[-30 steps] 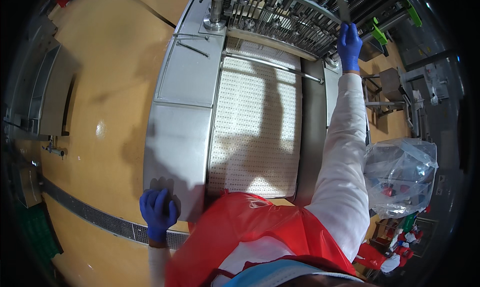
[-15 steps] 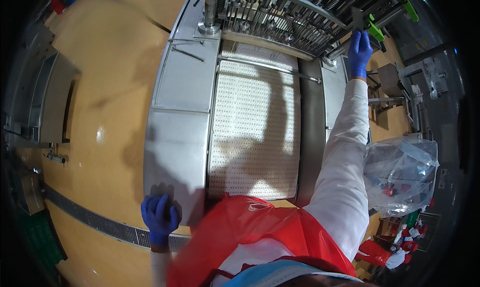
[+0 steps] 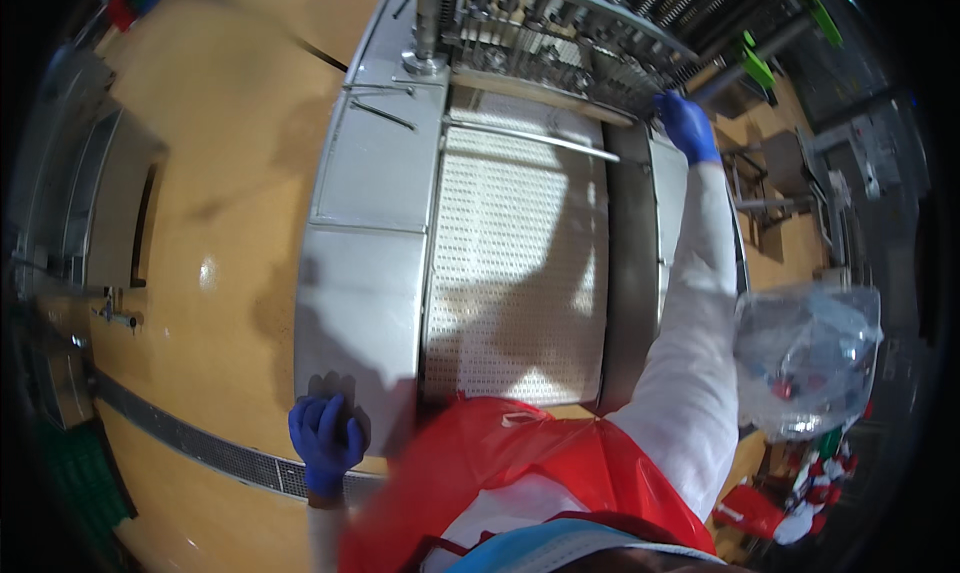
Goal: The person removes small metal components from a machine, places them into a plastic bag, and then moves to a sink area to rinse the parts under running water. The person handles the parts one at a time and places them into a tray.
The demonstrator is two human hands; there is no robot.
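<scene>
My left hand (image 3: 325,438), in a blue glove, rests at the near left corner of a smooth metal side panel (image 3: 358,318). Its fingers are apart and nothing is in them. My right arm reaches far forward. The gloved right hand (image 3: 687,126) is beside the right end of a steel machine head (image 3: 545,58) with rows of rods and springs. Its fingers are drawn together, their tips partly hidden against the machine; what they hold, if anything, cannot be made out. Between my arms lies a white perforated conveyor belt (image 3: 515,273), crossed by a metal bar (image 3: 530,139).
Thin metal rods (image 3: 385,116) lie on the left panel. Green clamps (image 3: 757,65) sit on a bar at the far right. A clear plastic bag (image 3: 808,363) hangs right of my arm. A floor drain (image 3: 190,436) runs at the left. People in red are at lower right.
My right hand has moved down and left, away from the green clamp toward the machine's right post. A small grey piece seen at its fingertips no longer shows. The left hand stays put.
</scene>
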